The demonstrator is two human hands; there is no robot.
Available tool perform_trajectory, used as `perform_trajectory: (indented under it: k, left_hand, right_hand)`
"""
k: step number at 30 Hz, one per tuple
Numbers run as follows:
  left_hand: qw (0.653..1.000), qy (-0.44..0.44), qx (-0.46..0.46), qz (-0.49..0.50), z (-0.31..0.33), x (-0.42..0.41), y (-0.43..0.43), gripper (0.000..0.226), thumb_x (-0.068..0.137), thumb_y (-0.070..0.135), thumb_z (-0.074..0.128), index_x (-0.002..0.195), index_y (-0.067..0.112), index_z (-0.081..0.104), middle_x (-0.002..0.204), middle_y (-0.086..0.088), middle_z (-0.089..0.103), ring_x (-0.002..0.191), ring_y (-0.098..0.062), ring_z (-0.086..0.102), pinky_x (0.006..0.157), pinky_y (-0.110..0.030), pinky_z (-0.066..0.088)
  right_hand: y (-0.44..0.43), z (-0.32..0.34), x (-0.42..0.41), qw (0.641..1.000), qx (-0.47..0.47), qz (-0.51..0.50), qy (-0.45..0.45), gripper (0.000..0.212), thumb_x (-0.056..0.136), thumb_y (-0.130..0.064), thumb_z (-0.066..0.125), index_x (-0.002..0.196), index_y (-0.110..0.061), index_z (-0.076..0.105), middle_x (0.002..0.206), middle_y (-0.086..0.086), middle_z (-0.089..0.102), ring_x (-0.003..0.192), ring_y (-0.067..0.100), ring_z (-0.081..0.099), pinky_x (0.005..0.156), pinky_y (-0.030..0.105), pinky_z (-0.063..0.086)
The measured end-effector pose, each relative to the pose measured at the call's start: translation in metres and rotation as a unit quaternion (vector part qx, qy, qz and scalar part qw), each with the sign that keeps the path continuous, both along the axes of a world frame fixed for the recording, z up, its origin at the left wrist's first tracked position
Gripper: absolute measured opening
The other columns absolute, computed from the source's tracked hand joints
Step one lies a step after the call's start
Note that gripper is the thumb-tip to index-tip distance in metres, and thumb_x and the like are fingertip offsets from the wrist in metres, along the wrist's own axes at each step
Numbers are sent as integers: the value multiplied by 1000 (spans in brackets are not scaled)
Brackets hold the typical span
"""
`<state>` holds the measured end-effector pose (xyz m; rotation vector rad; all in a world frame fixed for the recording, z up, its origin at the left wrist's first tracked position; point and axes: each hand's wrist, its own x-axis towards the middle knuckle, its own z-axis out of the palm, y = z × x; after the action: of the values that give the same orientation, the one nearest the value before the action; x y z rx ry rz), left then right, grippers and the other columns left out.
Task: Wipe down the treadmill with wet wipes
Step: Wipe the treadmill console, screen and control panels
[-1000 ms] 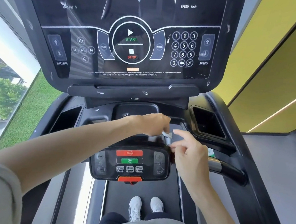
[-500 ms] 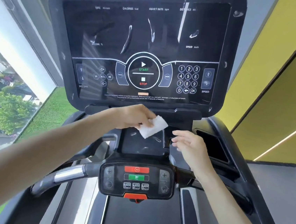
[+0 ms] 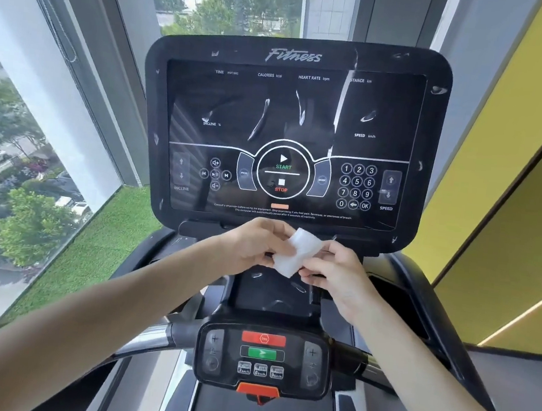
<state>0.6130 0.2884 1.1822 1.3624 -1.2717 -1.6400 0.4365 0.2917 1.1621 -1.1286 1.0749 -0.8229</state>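
Head view, one item: white wet wipe [image 3: 298,253], folded small, held in the air between both hands just below the display console [image 3: 287,133] of the treadmill [image 3: 419,281]. Fingers of the left hand [image 3: 255,245] are curled and clamped on the wipe's left edge, while the right hand [image 3: 336,272] pinches its lower right edge, seemingly to unfold or refold it into a pad for wiping. Console glass carries streaks and smears, likely the surface due next; lower control pad [image 3: 262,358] is touched by neither hand.
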Motion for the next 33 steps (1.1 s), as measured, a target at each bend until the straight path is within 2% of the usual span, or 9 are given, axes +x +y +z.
perform_trajectory:
  k: [4,8,13,18,22,26,28,31,33]
  left_hand:
    - [998,-30,-20,42,-2,-10,-2,18,82,-8,60,82,9,62,75,-5,58,65,-16,56,54,-22,47]
    - [998,-40,-35,39,-5,-19,-2,15,83,-9,58,88,5,62,77,-7,59,63,-15,58,57,-25,50]
    - [994,96,28,48,-6,-24,-5,23,87,-7,53,78,12,62,71,-3,62,60,-14,58,58,-26,53]
    - [997,66,44,24,-9,-23,-12,34,85,-10,54,63,15,62,74,-5,62,67,-18,57,64,-29,54]
    - [1000,-2,18,6,-9,-33,-14,24,85,-13,50,77,6,63,76,-10,62,73,-22,59,69,-34,56]
    - [984,109,109,93,-18,-43,-20,18,92,8,58,109,11,61,88,-10,63,80,-24,62,73,-40,56]
    - [987,76,135,50,-29,-47,-18,31,88,14,66,118,11,57,98,-11,66,86,-23,65,74,-40,56]
    - [990,29,112,85,-47,-54,-18,35,83,-3,66,116,2,56,104,-18,63,88,-25,64,67,-33,55]
    - [988,-112,33,105,-59,-56,-22,28,81,-8,61,105,6,60,100,-15,60,84,-23,60,64,-29,52]
  right_hand:
    - [2,-4,-4,1000,-14,-8,11,12,83,-1,67,91,-6,60,93,8,71,80,16,66,77,35,55]
    - [2,-8,-9,999,3,-44,-24,19,82,4,67,98,-2,58,92,16,70,76,24,67,73,35,57]
    - [-4,-8,-21,994,16,-83,-75,18,85,14,55,89,-3,57,86,13,67,73,24,66,74,39,58]
    - [-8,-4,-30,991,70,-15,-112,20,98,-11,43,89,-11,61,97,12,69,87,27,67,77,37,55]
    - [-9,-12,-31,990,79,10,-114,13,91,-3,57,80,-9,58,90,14,65,85,28,64,74,36,56]
    - [-10,-26,-36,993,28,-92,-73,23,78,15,64,80,-8,59,80,6,64,81,23,64,74,35,56]
    - [-10,-34,-39,993,9,-118,-21,23,75,11,69,81,-10,62,81,4,67,81,21,66,78,35,57]
    - [-6,-45,-43,994,13,-101,41,22,75,5,72,86,-13,65,88,4,70,84,18,66,78,32,56]
    - [-5,-55,-49,991,31,-73,104,24,78,1,70,94,-15,62,91,4,69,84,15,65,81,32,54]
